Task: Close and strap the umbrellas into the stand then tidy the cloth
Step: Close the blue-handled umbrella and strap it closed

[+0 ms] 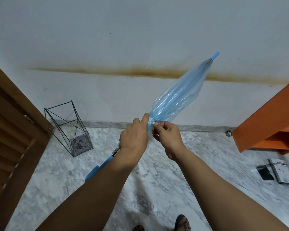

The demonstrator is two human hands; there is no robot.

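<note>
My left hand (133, 135) grips the light, slippery umbrella (177, 95) (closed) right of the stand (68, 129), my right hand (165, 135) pinching its strap.

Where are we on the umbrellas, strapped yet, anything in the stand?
Done: the blue umbrella is folded shut. In hand: the left hand grips its gathered canopy while the right hand pinches at the strap there. Left: the wire stand by the wall holds nothing yet; no other umbrella or cloth is in view.
</note>
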